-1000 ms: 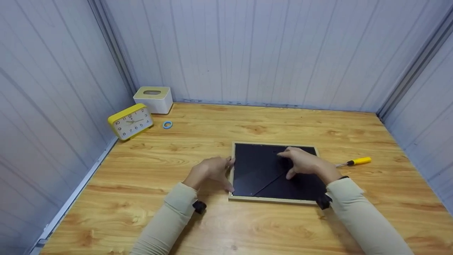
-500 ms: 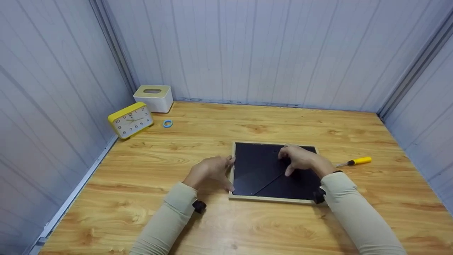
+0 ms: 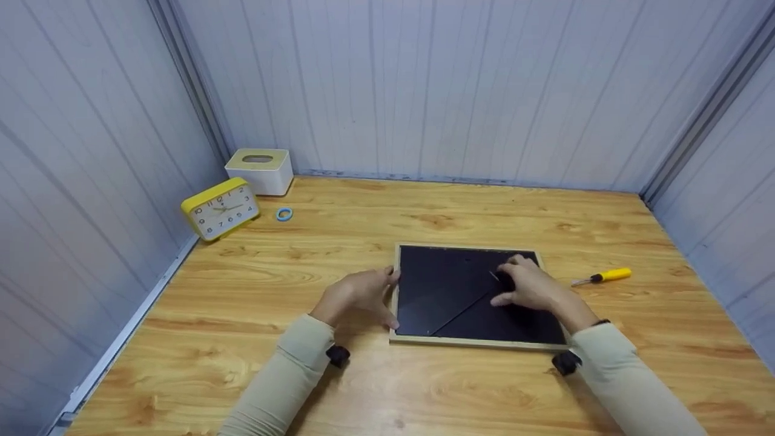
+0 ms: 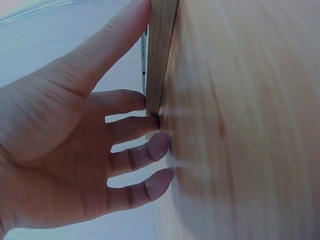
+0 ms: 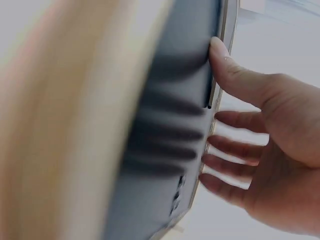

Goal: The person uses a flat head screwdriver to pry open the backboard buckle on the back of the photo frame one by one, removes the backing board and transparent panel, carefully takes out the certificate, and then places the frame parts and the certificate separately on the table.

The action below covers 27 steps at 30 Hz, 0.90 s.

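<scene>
A picture frame point(image 3: 448, 284) lies back up, with a black backing inside a pale wooden border. Across the backing runs a thin diagonal black line, likely the edge of a support leg. At the left border my left hand point(image 3: 360, 293) rests with its thumb and fingertips against the wood. In the left wrist view those fingers point(image 4: 132, 159) are spread, only slightly bent. Over the right half of the backing is my right hand point(image 3: 533, 287), thumb and fingers apart. The right wrist view shows its thumb point(image 5: 235, 75) near a dark raised strip and its fingertips close to the backing.
A yellow-handled screwdriver point(image 3: 611, 275) lies right of the frame. Toward the back left stand a yellow alarm clock point(image 3: 223, 209) and a white tissue box point(image 3: 260, 172). A blue ring-shaped roll point(image 3: 284, 214) lies beside them. Panel walls bound the wooden table point(image 3: 339, 242).
My right hand has shifted slightly to the right over the backing, with its fingers a little more spread. The left hand stays at the left border.
</scene>
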Motion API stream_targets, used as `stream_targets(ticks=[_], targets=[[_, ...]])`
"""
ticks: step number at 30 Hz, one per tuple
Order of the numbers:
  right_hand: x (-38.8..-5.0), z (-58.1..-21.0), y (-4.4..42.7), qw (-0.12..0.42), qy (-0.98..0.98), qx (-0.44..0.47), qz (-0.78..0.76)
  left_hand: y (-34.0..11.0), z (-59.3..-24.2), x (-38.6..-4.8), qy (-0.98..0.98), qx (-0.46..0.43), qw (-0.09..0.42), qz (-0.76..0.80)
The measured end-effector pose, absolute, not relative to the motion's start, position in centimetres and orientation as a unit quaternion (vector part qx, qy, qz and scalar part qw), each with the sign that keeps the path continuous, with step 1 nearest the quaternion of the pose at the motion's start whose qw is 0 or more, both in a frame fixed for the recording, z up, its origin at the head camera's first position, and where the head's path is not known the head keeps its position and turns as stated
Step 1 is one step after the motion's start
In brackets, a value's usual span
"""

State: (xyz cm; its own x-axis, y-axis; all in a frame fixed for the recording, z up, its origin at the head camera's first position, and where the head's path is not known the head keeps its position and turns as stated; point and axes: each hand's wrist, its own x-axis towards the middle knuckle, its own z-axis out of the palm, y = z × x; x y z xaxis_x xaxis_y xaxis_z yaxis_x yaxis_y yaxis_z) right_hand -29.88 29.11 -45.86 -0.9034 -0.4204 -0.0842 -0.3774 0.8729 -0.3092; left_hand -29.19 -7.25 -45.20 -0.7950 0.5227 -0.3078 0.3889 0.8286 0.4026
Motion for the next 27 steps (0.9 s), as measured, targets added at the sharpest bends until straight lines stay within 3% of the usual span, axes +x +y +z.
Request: stream_targets(ticks=[8, 13, 22, 27], targets=[[-26.6, -44.5, 33.6, 0.193, 0.954, -0.163, -0.16, -6.9, -45.3, -30.5, 0.911, 0.265, 0.259, 0.18], [-26.8, -44.7, 34.1, 0.245, 0.937, -0.166, -0.188, -6.8, -45.0, -30.0, 0.924, 0.255, 0.247, 0.143], [-29.5, -44.9, 34.8, 0.239, 0.929, -0.186, -0.211, -4.6, -43.7, -26.2, 0.961, 0.192, 0.2, 0.001], [-28.2, -44.2, 33.9, 0.221, 0.94, -0.178, -0.188, -6.1, -43.2, -26.4, 0.953, 0.192, 0.223, 0.077]])
